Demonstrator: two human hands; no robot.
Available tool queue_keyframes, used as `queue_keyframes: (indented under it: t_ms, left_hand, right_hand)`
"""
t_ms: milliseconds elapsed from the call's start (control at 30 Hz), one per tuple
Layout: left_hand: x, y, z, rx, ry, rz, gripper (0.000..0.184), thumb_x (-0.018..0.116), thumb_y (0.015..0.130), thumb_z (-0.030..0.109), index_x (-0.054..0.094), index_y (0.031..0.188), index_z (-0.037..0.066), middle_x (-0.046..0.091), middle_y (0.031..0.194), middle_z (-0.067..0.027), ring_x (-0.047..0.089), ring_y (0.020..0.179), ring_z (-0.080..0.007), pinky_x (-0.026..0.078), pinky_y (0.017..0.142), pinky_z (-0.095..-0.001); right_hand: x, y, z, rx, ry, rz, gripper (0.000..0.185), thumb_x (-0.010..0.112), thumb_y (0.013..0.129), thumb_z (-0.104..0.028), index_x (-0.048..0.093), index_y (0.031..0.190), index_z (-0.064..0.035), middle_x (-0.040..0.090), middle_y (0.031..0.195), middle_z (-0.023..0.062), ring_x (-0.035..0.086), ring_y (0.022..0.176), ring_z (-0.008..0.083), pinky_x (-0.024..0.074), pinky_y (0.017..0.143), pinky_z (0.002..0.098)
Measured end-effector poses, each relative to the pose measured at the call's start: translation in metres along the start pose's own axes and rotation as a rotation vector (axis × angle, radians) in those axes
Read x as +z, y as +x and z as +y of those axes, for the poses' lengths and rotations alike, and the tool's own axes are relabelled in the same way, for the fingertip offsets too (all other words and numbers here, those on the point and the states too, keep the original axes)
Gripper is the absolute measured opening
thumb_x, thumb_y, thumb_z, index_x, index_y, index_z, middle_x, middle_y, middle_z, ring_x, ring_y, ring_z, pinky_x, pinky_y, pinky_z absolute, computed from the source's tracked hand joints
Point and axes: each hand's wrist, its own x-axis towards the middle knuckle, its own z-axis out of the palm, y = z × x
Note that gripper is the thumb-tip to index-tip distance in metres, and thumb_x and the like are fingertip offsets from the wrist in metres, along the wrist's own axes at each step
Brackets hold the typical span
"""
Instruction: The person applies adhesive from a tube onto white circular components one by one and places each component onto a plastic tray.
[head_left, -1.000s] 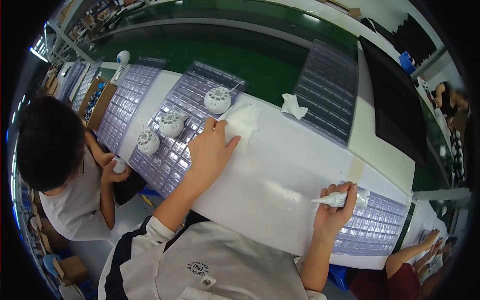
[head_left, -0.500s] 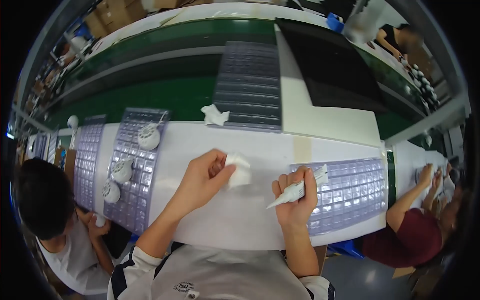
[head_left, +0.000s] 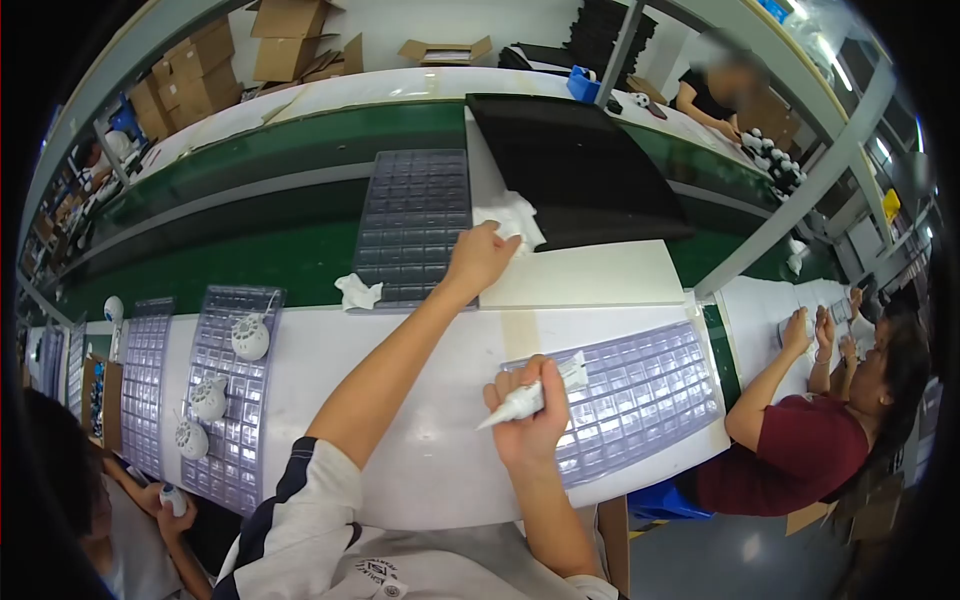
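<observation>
My left hand (head_left: pixel 480 260) is stretched far forward, its fingers closed on a crumpled white tissue (head_left: pixel 522 214) over the near edge of the black sheet (head_left: pixel 570 170). In my right hand (head_left: pixel 532 430) is a white squeeze tube (head_left: pixel 522 402), its narrow nozzle pointing left and down. That hand is above the left side of a clear compartment tray (head_left: pixel 640 395). Another crumpled tissue (head_left: pixel 359 293) lies at the near left corner of a dark-looking tray (head_left: pixel 415 225).
On the left, a clear tray (head_left: pixel 228 400) carries several white round perforated parts (head_left: pixel 250 338). A white board (head_left: pixel 600 275) lies under the black sheet on the green belt (head_left: pixel 250 230). Co-workers sit at both sides; a metal post (head_left: pixel 790 215) rises at right.
My left hand has moved forward and right with a tissue, from above the white table to the black sheet. My right hand still grips the tube. The view has tilted up and shifted right.
</observation>
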Motion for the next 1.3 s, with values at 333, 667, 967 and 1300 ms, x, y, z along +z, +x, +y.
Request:
queue_keyframes:
  t_ms: [333,667,967,1300]
  left_hand:
    - [-0.073,-0.136,0.014,-0.196,-0.395,-0.093,0.022,0.057,0.097,0.019,0.067,0.092,-0.001,0.063,0.069,-0.0019,0.054,0.055,-0.0053,0.041,0.049,-0.0213]
    - [-0.057,-0.19,-0.002,-0.105,-0.483,-0.029,0.015,0.062,0.093,0.011,0.065,0.094,-0.003,0.064,0.074,-0.0041,0.056,0.062,-0.0076,0.044,0.056,-0.0216]
    - [0.005,-0.169,0.092,0.305,-0.205,-0.149,0.055,0.08,0.072,0.023,0.057,0.115,-0.004,0.058,0.11,-0.0171,0.055,0.104,-0.0325,0.045,0.09,-0.0399]
    - [0.105,-0.138,0.115,0.268,0.055,-0.014,0.055,0.082,0.065,0.031,0.056,0.097,-0.006,0.054,0.1,-0.0198,0.052,0.093,-0.0357,0.043,0.083,-0.0453]
  right_hand:
    - [0.001,0.002,0.003,-0.002,0.056,0.138,0.033,0.043,0.102,-0.034,0.048,0.077,-0.012,0.028,0.053,-0.0031,0.026,0.049,0.0108,0.0267,0.052,0.0282]
    - [-0.01,0.0,0.004,-0.062,-0.159,-0.002,0.034,0.045,0.101,-0.037,0.051,0.081,-0.01,0.044,0.061,-0.0009,0.039,0.053,0.0084,0.0351,0.055,0.0266]
    - [0.013,-0.065,-0.056,-0.689,-0.319,-0.015,0.034,0.035,0.104,-0.031,0.042,0.078,-0.0114,0.04,0.056,0.0001,0.031,0.047,0.0126,0.0324,0.048,0.0299]
    - [0.0,-0.108,-0.096,-0.851,-0.201,0.131,0.033,0.04,0.104,-0.031,0.039,0.076,-0.0138,0.027,0.051,-0.0023,0.022,0.044,0.0085,0.0218,0.041,0.0237]
